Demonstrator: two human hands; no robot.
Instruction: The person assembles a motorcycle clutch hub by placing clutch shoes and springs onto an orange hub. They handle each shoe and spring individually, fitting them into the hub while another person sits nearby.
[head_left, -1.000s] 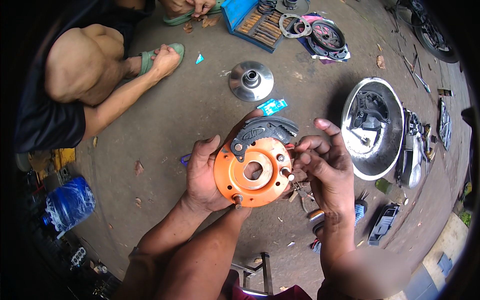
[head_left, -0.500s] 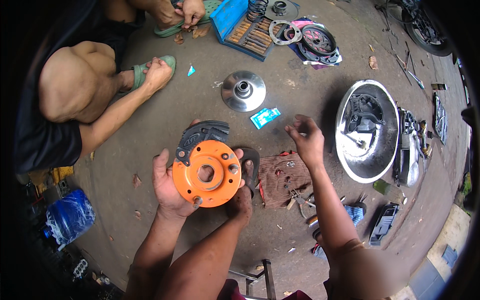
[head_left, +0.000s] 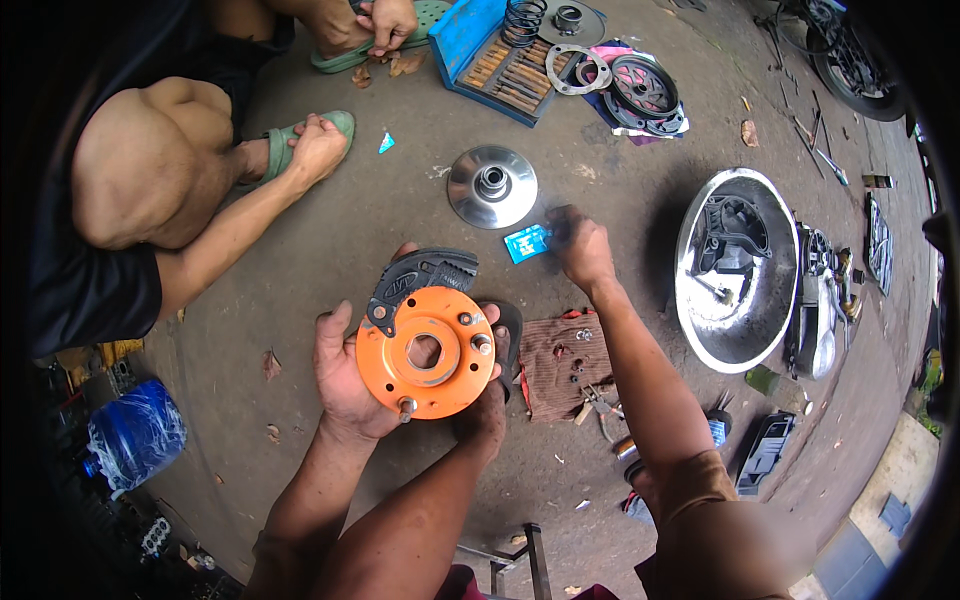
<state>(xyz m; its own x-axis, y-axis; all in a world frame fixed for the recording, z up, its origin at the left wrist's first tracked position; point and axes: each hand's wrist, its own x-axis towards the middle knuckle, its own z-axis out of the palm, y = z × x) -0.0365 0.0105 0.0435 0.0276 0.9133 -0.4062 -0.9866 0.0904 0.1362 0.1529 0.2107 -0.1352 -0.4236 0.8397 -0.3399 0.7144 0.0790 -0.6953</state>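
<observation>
My left hand (head_left: pixel 350 385) is closed around the rim of an orange clutch plate (head_left: pixel 385 360), thumb at its left side and fingertips showing at the right. One black curved clutch shoe (head_left: pixel 425 280) sits along the plate's upper edge; metal pins stand up from the plate. My right hand (head_left: pixel 588 255) is low over the ground, its fingers at the right end of a blue sachet (head_left: pixel 525 244). Those fingers are dark and blurred, so their grip cannot be made out. Just beyond the sachet lies a shiny metal pulley disc (head_left: pixel 470 205).
A metal basin (head_left: pixel 690 300) with black parts stands at right. Small parts and pliers lie on a brown cloth (head_left: pixel 545 395) by my foot. A blue toolbox (head_left: pixel 455 45) is at the back. Another person's hand (head_left: pixel 318 145) rests by a green clog at left.
My right hand has moved left and down to the blue sachet. The clutch plate in my left hand has shifted slightly to the right.
</observation>
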